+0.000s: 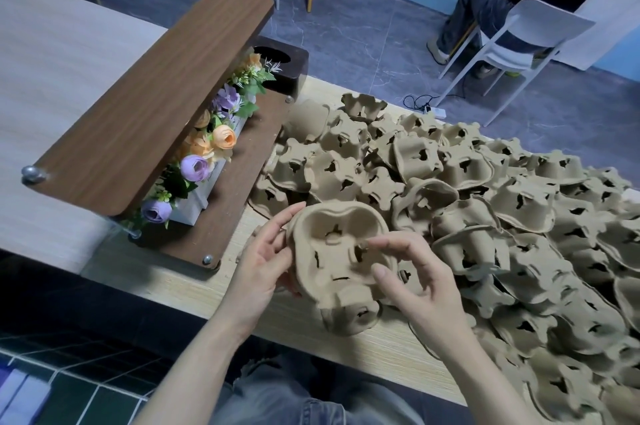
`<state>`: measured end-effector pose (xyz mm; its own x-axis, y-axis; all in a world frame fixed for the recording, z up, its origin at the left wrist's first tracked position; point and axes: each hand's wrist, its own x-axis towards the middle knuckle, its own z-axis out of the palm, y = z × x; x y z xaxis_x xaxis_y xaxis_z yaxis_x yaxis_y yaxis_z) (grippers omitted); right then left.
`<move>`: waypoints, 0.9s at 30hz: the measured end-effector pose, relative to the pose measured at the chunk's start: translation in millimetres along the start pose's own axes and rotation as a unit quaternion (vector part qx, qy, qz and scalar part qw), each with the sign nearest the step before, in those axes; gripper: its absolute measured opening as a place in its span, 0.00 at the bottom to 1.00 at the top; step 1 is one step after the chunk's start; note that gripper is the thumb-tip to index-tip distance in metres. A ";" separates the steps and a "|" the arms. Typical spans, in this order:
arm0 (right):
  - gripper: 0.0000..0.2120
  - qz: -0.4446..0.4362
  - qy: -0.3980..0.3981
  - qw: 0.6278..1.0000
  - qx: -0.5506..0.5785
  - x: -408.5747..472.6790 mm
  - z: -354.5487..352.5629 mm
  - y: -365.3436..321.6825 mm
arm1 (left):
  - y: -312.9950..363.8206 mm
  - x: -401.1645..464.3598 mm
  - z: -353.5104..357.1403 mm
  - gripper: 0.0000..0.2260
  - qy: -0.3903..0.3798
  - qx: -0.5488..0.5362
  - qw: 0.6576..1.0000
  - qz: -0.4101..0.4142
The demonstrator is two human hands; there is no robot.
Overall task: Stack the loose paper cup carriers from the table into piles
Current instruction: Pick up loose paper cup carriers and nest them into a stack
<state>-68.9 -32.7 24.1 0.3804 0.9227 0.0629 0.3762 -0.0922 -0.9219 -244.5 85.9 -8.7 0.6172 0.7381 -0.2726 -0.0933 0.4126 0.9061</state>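
Brown pulp carrier (pixel 341 253) near the table's (pixel 363 348) front edge.
Your left hand (pixel 263 258) grips its left rim; your right hand (pixel 412 272), fingers half-curled, pinches its middle.

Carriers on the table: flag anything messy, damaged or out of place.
The loose carriers sprawl in a jumbled heap, tilted and overlapping, none in a neat pile. The left hand and right hand hold a few nested ones. No visible tears.
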 end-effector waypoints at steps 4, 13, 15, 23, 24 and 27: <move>0.14 0.026 0.027 0.999 -0.007 1.3 3.7 -0.3 | -1.8 -2.0 -1.1 0.22 0.006 -0.009 1.000 -0.003; 0.17 0.180 0.026 0.971 0.156 -1.3 12.5 0.3 | -9.6 -6.2 -4.5 0.23 0.008 -0.007 1.000 -0.014; 0.16 0.193 0.031 0.968 0.159 -2.0 13.9 1.3 | -11.2 -6.7 -5.8 0.23 0.015 -0.011 1.000 -0.016; 0.14 0.211 0.051 0.963 0.160 3.2 21.8 3.7 | -7.2 -8.5 -13.3 0.19 0.026 -0.021 0.998 -0.049; 0.14 0.209 0.051 0.963 0.165 4.5 23.1 3.7 | -5.6 -8.6 -14.1 0.21 0.026 -0.020 0.998 -0.046; 0.15 0.203 0.038 0.962 0.178 9.7 27.7 4.2 | -5.7 -7.9 -18.8 0.29 0.026 -0.017 0.999 -0.024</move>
<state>-87.0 -13.8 10.3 0.5010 0.8059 -0.3155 -0.1247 -0.2936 -0.9478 -263.5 87.8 -17.8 0.5796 0.7440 -0.3325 -0.0927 0.4655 0.8802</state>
